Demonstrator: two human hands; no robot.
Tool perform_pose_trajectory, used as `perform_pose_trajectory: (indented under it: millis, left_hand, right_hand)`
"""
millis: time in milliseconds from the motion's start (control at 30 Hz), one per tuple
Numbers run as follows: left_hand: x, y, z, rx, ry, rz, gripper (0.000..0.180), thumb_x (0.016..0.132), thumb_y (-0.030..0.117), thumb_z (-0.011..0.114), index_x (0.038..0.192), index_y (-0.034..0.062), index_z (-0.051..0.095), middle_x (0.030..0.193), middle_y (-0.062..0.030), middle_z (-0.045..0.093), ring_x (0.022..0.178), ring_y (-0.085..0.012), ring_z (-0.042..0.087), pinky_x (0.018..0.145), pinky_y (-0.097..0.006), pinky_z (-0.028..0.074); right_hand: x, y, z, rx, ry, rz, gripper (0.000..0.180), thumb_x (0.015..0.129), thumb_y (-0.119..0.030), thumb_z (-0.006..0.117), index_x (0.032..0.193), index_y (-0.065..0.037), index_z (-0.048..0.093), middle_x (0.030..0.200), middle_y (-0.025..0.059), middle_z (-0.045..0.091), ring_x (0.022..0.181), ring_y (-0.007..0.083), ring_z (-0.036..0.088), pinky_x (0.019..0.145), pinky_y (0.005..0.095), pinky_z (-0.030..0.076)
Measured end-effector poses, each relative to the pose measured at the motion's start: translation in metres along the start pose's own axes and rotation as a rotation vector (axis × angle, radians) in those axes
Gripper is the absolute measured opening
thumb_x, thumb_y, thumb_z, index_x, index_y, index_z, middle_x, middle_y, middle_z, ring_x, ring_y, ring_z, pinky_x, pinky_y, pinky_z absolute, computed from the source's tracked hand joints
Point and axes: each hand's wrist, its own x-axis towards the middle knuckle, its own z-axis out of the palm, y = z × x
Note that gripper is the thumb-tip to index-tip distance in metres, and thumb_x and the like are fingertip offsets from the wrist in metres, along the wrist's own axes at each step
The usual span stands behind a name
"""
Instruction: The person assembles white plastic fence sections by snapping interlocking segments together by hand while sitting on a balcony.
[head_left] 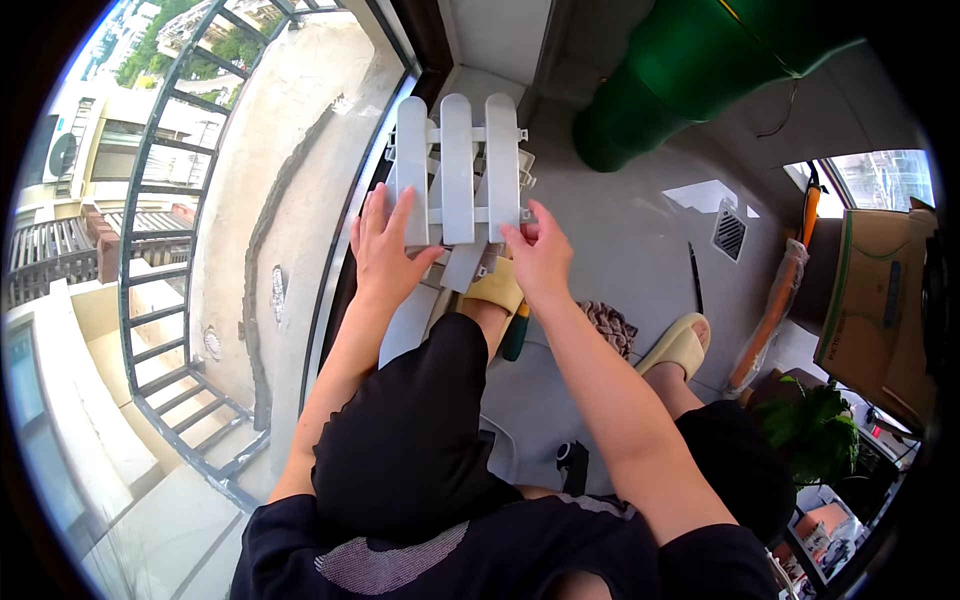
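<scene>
A white plastic picket-fence panel point(457, 170) lies beside the window frame, its three round-topped slats joined by two cross rails, with small clips along the sides. My left hand point(385, 248) rests with spread fingers against the lower part of the left slat, thumb pointing toward the panel's bottom edge. At the lower right corner, my right hand point(540, 250) has thumb and forefinger closed on the panel's edge by a clip. Other pale slats point(465, 268) show partly under the panel; the rest of them is hidden.
On my left is a window with a dark frame point(345, 270). A large green ribbed container point(680, 80) stands at the far right. By my slippered feet lie a green-handled tool point(516, 335), a brown cloth point(608, 328) and a thin black rod point(695, 278). A cardboard box point(875, 300) is farther right.
</scene>
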Motion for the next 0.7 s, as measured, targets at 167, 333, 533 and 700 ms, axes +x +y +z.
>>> perform_pose_trajectory:
  millis: [167,333,533,700]
  left_hand:
    - [0.012,-0.002,-0.015,-0.150,0.146,0.084,0.083,0.059,0.019,0.079,0.131,0.0145,0.039,0.138,-0.0187,0.028,0.129,-0.0332,0.027,0.102,-0.044,0.025]
    - [0.023,0.010,-0.041,-0.277,0.238,0.298,0.079,0.056,0.010,0.077,0.127,0.0166,0.045,0.138,-0.0167,0.032,0.127,-0.0335,0.030,0.101,-0.043,0.030]
    - [0.065,0.064,-0.075,-0.263,0.226,0.661,0.065,0.059,0.001,0.071,0.119,0.0170,0.054,0.128,-0.0110,0.047,0.120,-0.0274,0.043,0.097,-0.039,0.036]
    - [0.064,0.083,-0.043,-0.752,0.000,0.607,0.044,0.064,-0.004,0.063,0.105,0.0131,0.063,0.096,-0.0118,0.063,0.089,-0.0258,0.061,0.080,-0.029,0.047]
  right_hand:
    - [0.001,-0.020,-0.009,0.602,-0.094,-0.053,0.039,0.082,-0.004,0.059,0.119,0.002,0.047,0.086,0.0046,0.060,0.071,0.0095,0.055,0.064,0.0232,0.046]
    - [0.008,-0.047,-0.064,0.782,-0.204,0.120,0.031,0.082,-0.005,0.057,0.112,0.001,0.053,0.083,0.0021,0.060,0.067,0.0059,0.052,0.056,0.0191,0.042]
    - [0.009,-0.076,-0.148,0.708,-0.342,0.265,0.030,0.082,-0.015,0.059,0.106,0.002,0.056,0.076,0.0013,0.058,0.059,0.0048,0.048,0.050,0.0169,0.037]
    - [0.013,-0.070,-0.186,0.958,-0.320,0.221,0.034,0.088,-0.030,0.052,0.104,0.000,0.057,0.068,0.0037,0.057,0.057,0.0075,0.050,0.052,0.0189,0.040]
